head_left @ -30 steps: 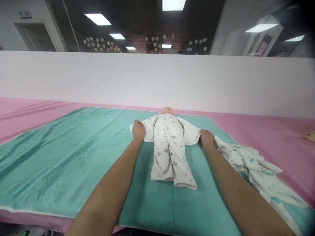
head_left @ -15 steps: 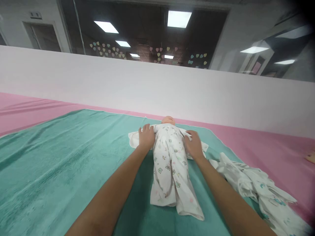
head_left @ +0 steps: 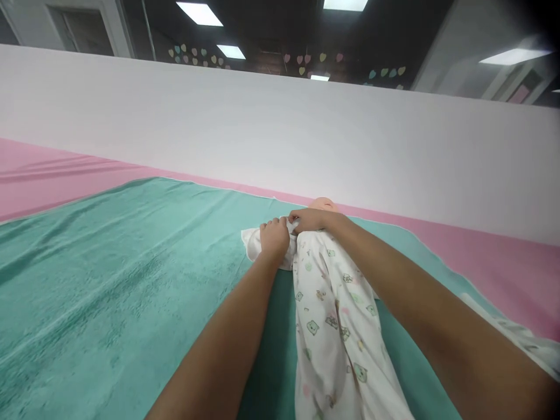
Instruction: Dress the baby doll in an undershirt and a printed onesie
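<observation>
A baby doll (head_left: pixel 324 203) lies on its back on the teal towel (head_left: pixel 144 280), its head towards the wall. It wears white printed baby pants (head_left: pixel 332 326) and a white baby shirt (head_left: pixel 251 240) that sticks out at the left. My left hand (head_left: pixel 275 238) is closed round the shirt's sleeve on that side. Across the doll's chest reaches my right hand (head_left: pixel 310 220), its fingers pinching the same sleeve near the shoulder. My right forearm hides the doll's far side and much of its upper body.
More white printed cloth (head_left: pixel 520 335) lies on the right, partly behind my right arm. Under the towel is a pink mat (head_left: pixel 481 251), bordered by a low white wall (head_left: pixel 262 134). Above the wall is dark glass with heart stickers.
My right hand has left the sleeve on the right and crossed over the doll to the left sleeve, beside my left hand. The view has come closer and tilted down.
</observation>
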Demonstrator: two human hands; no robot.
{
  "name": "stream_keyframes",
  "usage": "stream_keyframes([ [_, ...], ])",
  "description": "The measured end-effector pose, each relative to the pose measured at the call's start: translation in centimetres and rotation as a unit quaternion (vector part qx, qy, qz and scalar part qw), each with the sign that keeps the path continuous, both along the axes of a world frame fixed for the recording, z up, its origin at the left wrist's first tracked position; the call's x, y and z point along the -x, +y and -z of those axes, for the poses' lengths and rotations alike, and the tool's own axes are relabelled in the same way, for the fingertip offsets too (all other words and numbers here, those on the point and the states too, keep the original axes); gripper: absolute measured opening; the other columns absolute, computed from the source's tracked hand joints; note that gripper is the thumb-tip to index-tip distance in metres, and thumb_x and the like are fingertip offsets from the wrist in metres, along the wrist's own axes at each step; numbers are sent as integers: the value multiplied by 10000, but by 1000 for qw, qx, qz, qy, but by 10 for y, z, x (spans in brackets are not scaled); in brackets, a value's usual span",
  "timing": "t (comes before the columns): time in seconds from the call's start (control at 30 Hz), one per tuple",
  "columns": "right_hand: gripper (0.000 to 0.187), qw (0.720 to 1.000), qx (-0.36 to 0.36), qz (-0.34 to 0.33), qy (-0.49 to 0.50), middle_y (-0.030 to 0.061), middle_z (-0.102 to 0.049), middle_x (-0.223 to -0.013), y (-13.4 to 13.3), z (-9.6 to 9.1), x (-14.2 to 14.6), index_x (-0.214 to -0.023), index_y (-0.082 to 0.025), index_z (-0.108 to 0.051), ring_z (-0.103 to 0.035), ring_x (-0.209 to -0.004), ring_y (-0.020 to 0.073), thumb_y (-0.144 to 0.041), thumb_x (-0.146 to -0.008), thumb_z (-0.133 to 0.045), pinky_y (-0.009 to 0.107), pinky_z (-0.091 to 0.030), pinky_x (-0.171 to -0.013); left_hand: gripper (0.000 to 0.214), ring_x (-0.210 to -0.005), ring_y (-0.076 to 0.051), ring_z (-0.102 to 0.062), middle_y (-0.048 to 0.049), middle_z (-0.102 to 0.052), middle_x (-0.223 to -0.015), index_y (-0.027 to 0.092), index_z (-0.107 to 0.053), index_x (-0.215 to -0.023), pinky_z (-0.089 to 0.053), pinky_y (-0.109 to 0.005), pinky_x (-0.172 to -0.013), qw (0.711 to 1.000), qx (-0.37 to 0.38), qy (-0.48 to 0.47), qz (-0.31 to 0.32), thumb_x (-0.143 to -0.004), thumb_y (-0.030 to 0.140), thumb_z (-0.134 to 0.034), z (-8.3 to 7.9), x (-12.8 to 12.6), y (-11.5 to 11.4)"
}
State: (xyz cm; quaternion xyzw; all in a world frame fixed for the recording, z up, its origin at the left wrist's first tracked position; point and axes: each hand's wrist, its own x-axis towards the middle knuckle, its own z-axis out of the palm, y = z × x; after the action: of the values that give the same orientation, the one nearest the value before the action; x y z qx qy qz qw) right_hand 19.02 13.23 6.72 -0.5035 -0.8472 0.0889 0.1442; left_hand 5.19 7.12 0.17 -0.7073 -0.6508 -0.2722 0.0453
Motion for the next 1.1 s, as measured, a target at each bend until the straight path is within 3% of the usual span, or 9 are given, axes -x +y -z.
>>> stream_keyframes([
  [0.1,517,989,118,-51,-75,8,-680,-1009,6,-1,5,-1001,-328,-659,-624,-831,241,-455,-509,-757,353,-436,-729,305,-943,-225,-561,-83,-608,-1013,209,-528,-1125,-347,-356,-829,1000,0,-18,-7,-861,138,-394,0,2,2],
  [0.17,530,983,141,-60,-102,18,-670,-1069,7,-3,11,-1037,-333,-656,-620,-898,266,-496,-539,-736,378,-436,-754,299,-966,-226,-551,-79,-609,-1023,215,-533,-1124,-346,-350,-846,1000,-7,-28,-12,-849,149,-436,0,3,2],
  [0.4,395,983,91,-133,-89,-18,-590,-1251,-1,-13,9,-1073,-381,-649,-553,-1109,275,-557,-725,-586,395,-389,-891,305,-1013,-239,-534,-76,-618,-1036,241,-568,-1112,-347,-390,-901,992,-38,-96,-66,-884,168,-380,-1,4,-4],
  [0.57,377,994,54,-83,-35,0,-683,-1066,-14,-36,-12,-990,-325,-698,-596,-998,259,-504,-657,-688,354,-400,-840,335,-995,-217,-551,-60,-592,-1102,262,-602,-1048,-420,-334,-789,978,-10,-181,-102,-844,123,-375,3,15,-8],
  [0.8,322,995,9,-58,-78,-43,-673,-1072,-35,-59,-33,-1026,-396,-674,-590,-988,261,-512,-732,-616,387,-381,-851,280,-952,-246,-566,-72,-625,-972,239,-623,-981,-412,-361,-780,980,7,-175,-91,-826,147,-409,4,22,-14],
  [0.97,358,995,23,-75,-55,-8,-649,-1133,-41,-53,-28,-1071,-334,-664,-557,-1055,282,-484,-750,-611,383,-385,-885,395,-1017,-242,-527,-82,-583,-1061,228,-496,-1159,-376,-382,-854,993,-27,-105,-50,-797,94,-411,-3,10,-28],
  [1.1,421,994,31,-91,-59,23,-630,-1177,-40,-34,-13,-1148,-317,-622,-554,-1077,292,-495,-767,-600,396,-388,-913,303,-1026,-254,-495,-105,-556,-1057,205,-507,-1072,-370,-393,-850,997,-31,-46,-56,-809,101,-398,-6,4,-34],
])
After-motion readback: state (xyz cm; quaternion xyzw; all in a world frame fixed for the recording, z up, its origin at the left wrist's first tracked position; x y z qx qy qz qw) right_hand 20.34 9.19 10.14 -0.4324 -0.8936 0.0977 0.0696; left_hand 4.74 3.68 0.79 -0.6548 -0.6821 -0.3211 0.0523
